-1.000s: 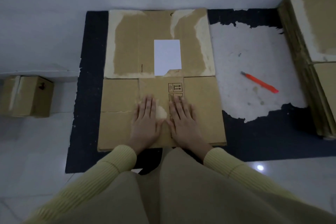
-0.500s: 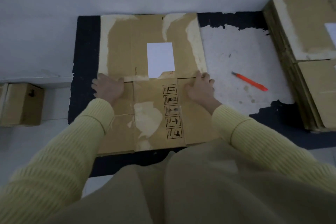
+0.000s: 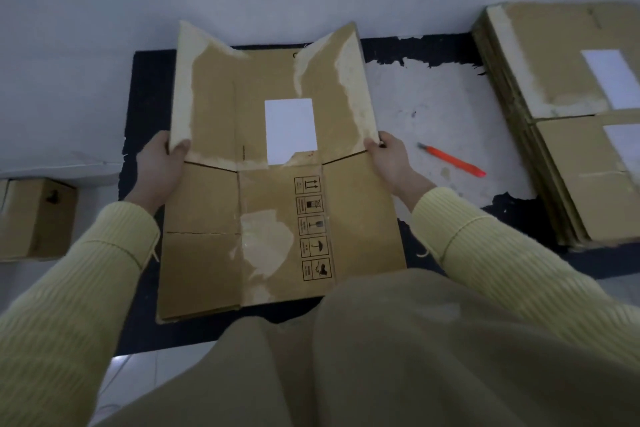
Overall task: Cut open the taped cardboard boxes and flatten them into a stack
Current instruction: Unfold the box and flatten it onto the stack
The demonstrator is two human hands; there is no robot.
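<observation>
Box [image 3: 277, 204]: flattened, on mat [image 3: 145, 97], long axis running away from the person; near edge hidden by the lap.
Left grip [image 3: 161, 166]: grasping the box's left edge at the fold line, thumb on top, fingers beneath unseen.
Right grip [image 3: 391, 159]: grasping the right edge likewise.
Far flaps: tilted up off the mat.
Cutter [image 3: 453, 161]: loose, near the right grip, not touching.
Stack [image 3: 568, 135]: farther right, cut off by the frame; nearer the right grip, so the carry likely goes rightward.
Second box [image 3: 34, 218]: far left, cropped, tape indistinct.
</observation>
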